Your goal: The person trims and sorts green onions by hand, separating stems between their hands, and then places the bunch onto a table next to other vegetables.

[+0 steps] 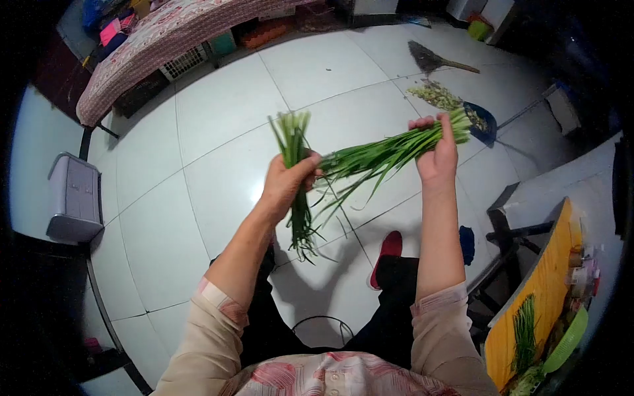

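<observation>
At the frame's centre, our left hand (pixel 290 179) wraps firmly round an upright bunch of greens (pixel 289 135) mid-stalk, perhaps to keep its pale ends together. Right of centre, our right hand (pixel 438 150) cradles a second bunch (pixel 380 153) near its pale ends, fingers loosely curled, seemingly to avoid crushing it. At upper right, a broom (pixel 426 58) and dustpan (pixel 487 132) flank scraps (pixel 434 94), presumably for sweeping.

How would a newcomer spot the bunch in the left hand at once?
Against the white floor, find the left hand. Its grip holds the bunch of green stalks, pale ends toward the picture's top; the neighbouring bunch runs sideways to the right hand.
</observation>
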A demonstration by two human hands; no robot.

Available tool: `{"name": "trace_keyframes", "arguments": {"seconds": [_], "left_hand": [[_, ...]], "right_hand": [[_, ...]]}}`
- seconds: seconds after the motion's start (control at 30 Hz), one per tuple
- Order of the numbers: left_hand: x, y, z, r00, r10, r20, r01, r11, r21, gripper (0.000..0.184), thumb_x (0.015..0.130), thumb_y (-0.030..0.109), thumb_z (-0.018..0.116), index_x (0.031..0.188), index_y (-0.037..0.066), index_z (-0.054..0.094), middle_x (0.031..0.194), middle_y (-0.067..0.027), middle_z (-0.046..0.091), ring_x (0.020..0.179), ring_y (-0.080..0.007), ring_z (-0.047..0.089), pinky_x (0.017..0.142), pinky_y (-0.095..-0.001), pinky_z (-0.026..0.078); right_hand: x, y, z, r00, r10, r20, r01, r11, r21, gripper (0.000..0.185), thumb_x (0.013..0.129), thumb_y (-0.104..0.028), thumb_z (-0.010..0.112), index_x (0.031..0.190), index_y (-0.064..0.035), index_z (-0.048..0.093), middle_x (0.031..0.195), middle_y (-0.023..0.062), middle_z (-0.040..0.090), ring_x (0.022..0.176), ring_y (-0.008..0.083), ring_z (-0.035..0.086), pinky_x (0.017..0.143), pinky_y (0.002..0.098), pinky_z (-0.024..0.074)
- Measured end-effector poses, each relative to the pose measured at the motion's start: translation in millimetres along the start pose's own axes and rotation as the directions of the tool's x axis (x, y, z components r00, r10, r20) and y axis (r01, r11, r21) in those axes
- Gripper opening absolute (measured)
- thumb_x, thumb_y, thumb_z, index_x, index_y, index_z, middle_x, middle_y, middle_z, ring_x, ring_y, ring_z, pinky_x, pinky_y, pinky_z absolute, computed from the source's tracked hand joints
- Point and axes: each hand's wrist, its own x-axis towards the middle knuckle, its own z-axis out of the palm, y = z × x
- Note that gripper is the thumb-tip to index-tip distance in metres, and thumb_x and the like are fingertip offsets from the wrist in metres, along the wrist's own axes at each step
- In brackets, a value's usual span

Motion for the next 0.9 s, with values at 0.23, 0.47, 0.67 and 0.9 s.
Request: {"name": "trace_keyframes", "arguments": {"seconds": [0.23, 0.47, 0.67, 0.9], "left_hand": [[6.3, 10.6, -20.2, 0.969, 0.079, -0.234, -0.093, 0.995, -0.048, 0.015, 0.085, 0.018, 0.062, 0.087, 0.004, 0.059, 0.071, -0.0025, 0.059, 0.056, -0.0072, 0.047, 0.052, -0.0225, 0.039], [5.0, 2.4, -9.4, 1.000, 0.011, -0.009, -0.011, 0.999, -0.036, 0.018, 0.087, 0.019, 0.059, 0.093, 0.002, 0.059, 0.072, -0.0023, 0.057, 0.053, -0.0069, 0.044, 0.047, -0.0210, 0.035], [0.2, -5.5, 16.2, 0.960, -0.065, 0.272, 0.093, 0.991, -0.092, 0.017, 0.089, 0.018, 0.053, 0.095, 0.002, 0.057, 0.069, -0.0008, 0.053, 0.051, -0.0063, 0.037, 0.045, -0.0224, 0.029], [-4.0, 3.7, 26.8, 0.920, -0.167, 0.355, 0.198, 0.979, -0.054, 0.017, 0.090, 0.017, 0.051, 0.095, 0.004, 0.059, 0.069, 0.0012, 0.052, 0.051, -0.0046, 0.033, 0.047, -0.0204, 0.026]], "right_hand": [[0.9, -22.4, -5.0, 0.994, -0.074, -0.083, 0.078, 0.996, 0.047, 0.017, 0.093, -0.025, 0.056, 0.094, -0.0092, 0.049, 0.084, 0.0077, 0.055, 0.077, 0.0216, 0.055, 0.083, 0.0424, 0.0500], [-16.5, 10.0, 14.8, 0.992, -0.059, 0.113, 0.116, 0.780, -0.614, 0.018, 0.089, -0.020, 0.062, 0.083, -0.0036, 0.055, 0.062, 0.0022, 0.051, 0.050, 0.0125, 0.049, 0.051, 0.0291, 0.0465], [-46.3, 55.6, 35.2, 0.965, 0.245, 0.097, -0.096, 0.671, -0.735, 0.018, 0.081, -0.017, 0.072, 0.076, -0.0044, 0.060, 0.060, -0.0008, 0.054, 0.046, 0.0070, 0.048, 0.043, 0.0223, 0.0408], [-51.4, 57.6, 45.4, 0.929, 0.346, 0.135, -0.160, 0.701, -0.695, 0.014, 0.082, -0.015, 0.071, 0.078, -0.0042, 0.063, 0.056, -0.0019, 0.052, 0.044, 0.0068, 0.045, 0.042, 0.0225, 0.0365]]}}
